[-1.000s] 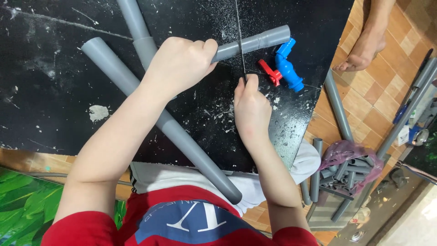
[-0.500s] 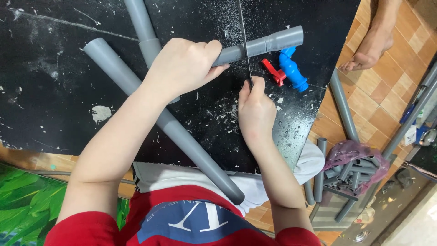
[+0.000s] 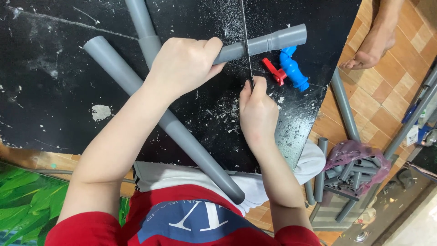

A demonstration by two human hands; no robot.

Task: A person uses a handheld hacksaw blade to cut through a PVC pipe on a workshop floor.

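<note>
While only the head view is available, it shows the work plainly. Left hand (image 3: 184, 64) is closed around a grey pipe (image 3: 264, 43), pinning it on the black board (image 3: 54, 105). Pipe's long axis runs left-low to right-high, extending rightward from that grip, with a flared socket at the free end. Right hand (image 3: 257, 114) is closed on the near end of a thin saw blade (image 3: 246, 41), which crosses the pipe almost squarely, just right of the left fingers. Right hand sits nearer the body. White shavings lie beneath. A blue-and-red valve (image 3: 289, 68) rests just beside the pipe.
</note>
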